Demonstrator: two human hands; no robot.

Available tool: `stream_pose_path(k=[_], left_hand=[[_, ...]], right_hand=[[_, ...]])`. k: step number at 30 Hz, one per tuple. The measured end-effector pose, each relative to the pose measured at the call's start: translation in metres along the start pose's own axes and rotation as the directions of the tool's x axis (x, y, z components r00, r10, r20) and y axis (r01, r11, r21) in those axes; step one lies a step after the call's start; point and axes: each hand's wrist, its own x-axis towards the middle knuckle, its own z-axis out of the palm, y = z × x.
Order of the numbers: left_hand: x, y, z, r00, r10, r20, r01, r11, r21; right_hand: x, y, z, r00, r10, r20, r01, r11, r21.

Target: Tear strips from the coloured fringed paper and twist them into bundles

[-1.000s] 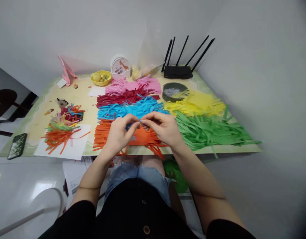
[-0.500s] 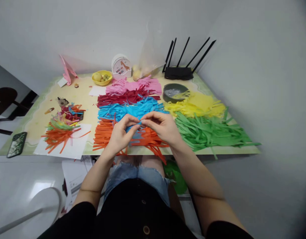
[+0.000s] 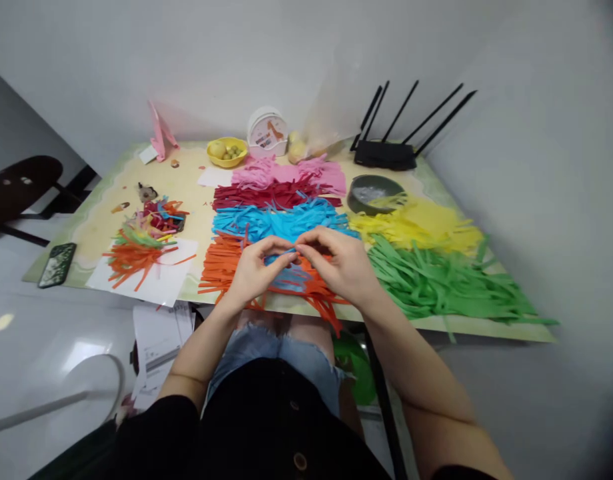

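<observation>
My left hand (image 3: 260, 267) and my right hand (image 3: 339, 261) meet fingertip to fingertip above the table's near edge. Both pinch a small piece of blue paper strip (image 3: 292, 251), mostly hidden by the fingers. Under them lies a fringed orange paper pile (image 3: 220, 263). Just beyond it are the blue fringed paper (image 3: 266, 221), then a dark red fringed layer (image 3: 259, 195) and a pink one (image 3: 281, 175). To the right, yellow fringed paper (image 3: 426, 223) and green fringed paper (image 3: 446, 287) are spread out.
At the left, a multicoloured tassel bundle (image 3: 136, 260) rests on white paper (image 3: 174, 277), near a phone (image 3: 56, 265). Along the back stand a yellow fruit bowl (image 3: 227, 153), a white giraffe box (image 3: 267, 133), and a black router (image 3: 385, 155). A dark bowl (image 3: 369, 195) sits by the yellow paper.
The camera view has turned, so the table and everything on it appear shifted right and slightly tilted. Both hands keep their pinch on the blue strip, with only slight finger movement.
</observation>
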Motion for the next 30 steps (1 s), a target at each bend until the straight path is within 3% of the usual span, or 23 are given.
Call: stream_pose_path(k=[3,9,15,18,20,21,23,24,25,26,28,30], left_hand=[[-0.009,-0.006,-0.013,0.997,-0.048,-0.059,0.046,0.998,-0.033],[-0.034,-0.019,-0.047,0.985,-0.127,-0.117,0.12,0.991,-0.063],[-0.057,-0.025,-0.073,0.973,-0.219,-0.069,0.224,0.972,0.076],[-0.074,-0.019,-0.105,0.959,-0.281,-0.028,0.278,0.925,0.26],[-0.09,-0.01,-0.143,0.943,-0.319,-0.094,0.325,0.824,0.465],[-0.098,-0.005,-0.165,0.93,-0.311,-0.195,0.366,0.733,0.573],[-0.111,0.002,-0.213,0.834,-0.082,-0.546,0.526,0.421,0.739],[-0.115,0.002,-0.235,0.796,-0.006,-0.605,0.568,0.351,0.744],[-0.115,-0.001,-0.254,0.783,0.056,-0.619,0.579,0.299,0.759],[-0.113,-0.007,-0.269,0.802,0.105,-0.588,0.558,0.221,0.8],[-0.102,-0.027,-0.287,0.869,0.038,-0.493,0.484,0.134,0.865],[-0.088,-0.047,-0.289,0.905,-0.07,-0.419,0.424,0.101,0.9]], right_hand=[[0.001,-0.003,0.01,0.998,-0.054,-0.022,0.052,0.994,-0.099],[0.001,-0.003,0.043,0.994,-0.106,-0.028,0.103,0.99,-0.093],[0.002,-0.006,0.082,0.98,-0.162,0.117,0.167,0.986,-0.029],[-0.003,-0.01,0.093,0.984,-0.141,0.114,0.14,0.99,0.016],[-0.01,-0.008,0.096,0.99,-0.094,0.103,0.087,0.993,0.074],[-0.014,-0.006,0.097,0.992,-0.064,0.11,0.052,0.993,0.108],[-0.022,0.004,0.095,0.991,0.002,0.133,-0.022,0.989,0.149],[-0.025,0.011,0.094,0.989,0.034,0.141,-0.055,0.988,0.148],[-0.027,0.019,0.093,0.988,0.061,0.143,-0.08,0.988,0.135],[-0.028,0.026,0.091,0.987,0.082,0.14,-0.098,0.988,0.118],[-0.028,0.041,0.087,0.986,0.104,0.132,-0.115,0.99,0.081],[-0.028,0.055,0.08,0.986,0.113,0.124,-0.118,0.992,0.039]])
